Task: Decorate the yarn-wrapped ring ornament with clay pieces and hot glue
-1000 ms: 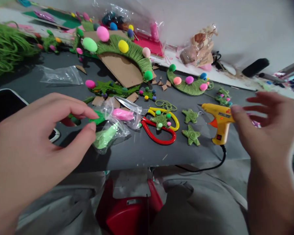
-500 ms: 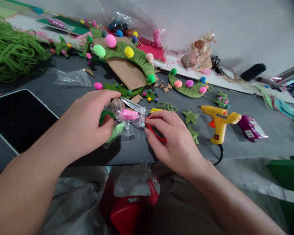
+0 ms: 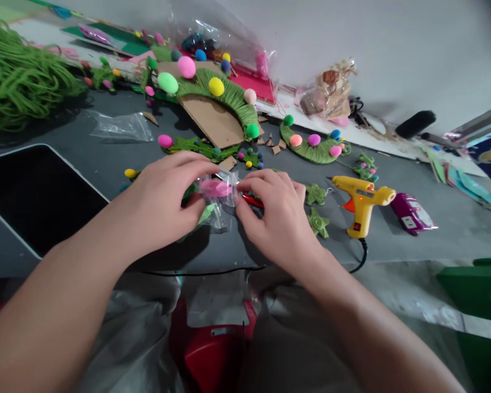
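Between my hands is a small clear zip bag [image 3: 216,188] with something bright pink and soft-looking inside. My left hand [image 3: 163,194] is closed at the bag's left end, thumb and fingers curled around it. With the thumb and fingertips of my right hand [image 3: 278,215] I pinch the bag's right end. Under my right fingers the red handle [image 3: 252,200] of a tool shows; the rest of it is hidden. Just below the pink bag lies a clear packet with light green contents [image 3: 207,214], partly covered by my left hand.
A yellow glue gun [image 3: 360,202] stands at right, its cord trailing off the table, beside a purple packet [image 3: 415,213]. Green yarn stars [image 3: 318,222] lie nearby. Behind are a green wrapped ring with pompoms [image 3: 229,98] and a yarn pile [image 3: 20,82]. A dark tablet [image 3: 36,194] lies left.
My left hand has moved right and closed around the bag's left end. My right hand has shifted slightly left onto its other end. A black cord now shows along the table's front edge.
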Tool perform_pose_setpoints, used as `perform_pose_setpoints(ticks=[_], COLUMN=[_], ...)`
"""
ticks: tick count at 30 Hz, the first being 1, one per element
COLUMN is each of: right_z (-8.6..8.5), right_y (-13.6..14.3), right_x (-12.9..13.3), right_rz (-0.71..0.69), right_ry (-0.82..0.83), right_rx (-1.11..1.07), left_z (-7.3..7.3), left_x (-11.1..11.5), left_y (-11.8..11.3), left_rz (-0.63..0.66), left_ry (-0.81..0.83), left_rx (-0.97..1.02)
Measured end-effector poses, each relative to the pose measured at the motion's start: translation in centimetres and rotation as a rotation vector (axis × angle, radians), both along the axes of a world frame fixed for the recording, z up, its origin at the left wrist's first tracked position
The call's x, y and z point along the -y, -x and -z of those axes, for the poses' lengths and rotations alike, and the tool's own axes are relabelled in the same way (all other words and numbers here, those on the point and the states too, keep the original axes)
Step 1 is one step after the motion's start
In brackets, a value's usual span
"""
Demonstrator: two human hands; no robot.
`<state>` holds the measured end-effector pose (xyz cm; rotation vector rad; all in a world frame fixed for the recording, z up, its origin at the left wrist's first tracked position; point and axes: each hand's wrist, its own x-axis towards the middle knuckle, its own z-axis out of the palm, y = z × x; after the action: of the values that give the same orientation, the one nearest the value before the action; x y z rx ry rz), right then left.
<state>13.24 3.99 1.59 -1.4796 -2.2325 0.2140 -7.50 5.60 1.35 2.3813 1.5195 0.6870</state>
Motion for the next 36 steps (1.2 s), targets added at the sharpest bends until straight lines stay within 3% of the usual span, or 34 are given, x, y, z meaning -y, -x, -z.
perform_pose_setpoints(ticks=[11, 16, 24, 27, 32, 36], right_z=[0.0, 0.0, -0.9, -0.8, -0.6, -0.9], right_y=[0.4, 0.2, -1.0, -1.5, -1.9, -2.0], right_x=[-0.7, -0.7, -1.1, -1.5, -1.7, -1.4], right_rz=[-0.015, -0.017, 0.060, 0.024, -0.104, -0.130], right_ry=[0.093, 0.090, -0.007, -0.033, 0.011, 0.082], right_rx=[-0.175, -0.158, -0.105, -0.221, -0.595, -0.663], left_z=[1.8, 1.6, 0.6, 0.6, 0.5, 0.0], left_x=[-0.8, -1.2, -0.4, -0.2, 0.1, 0.6], left_y=[-0.2, -0.3, -0.9, -1.1, -1.5, -1.9], left_rz=[0.009, 0.016, 0.016, 0.073, 0.123, 0.128], left_ry=[0.036, -0.005, -0.208, -0.301, -0.346, -0.337], left_rx=[0.036, 0.083, 0.096, 0.196, 0.316, 0.361])
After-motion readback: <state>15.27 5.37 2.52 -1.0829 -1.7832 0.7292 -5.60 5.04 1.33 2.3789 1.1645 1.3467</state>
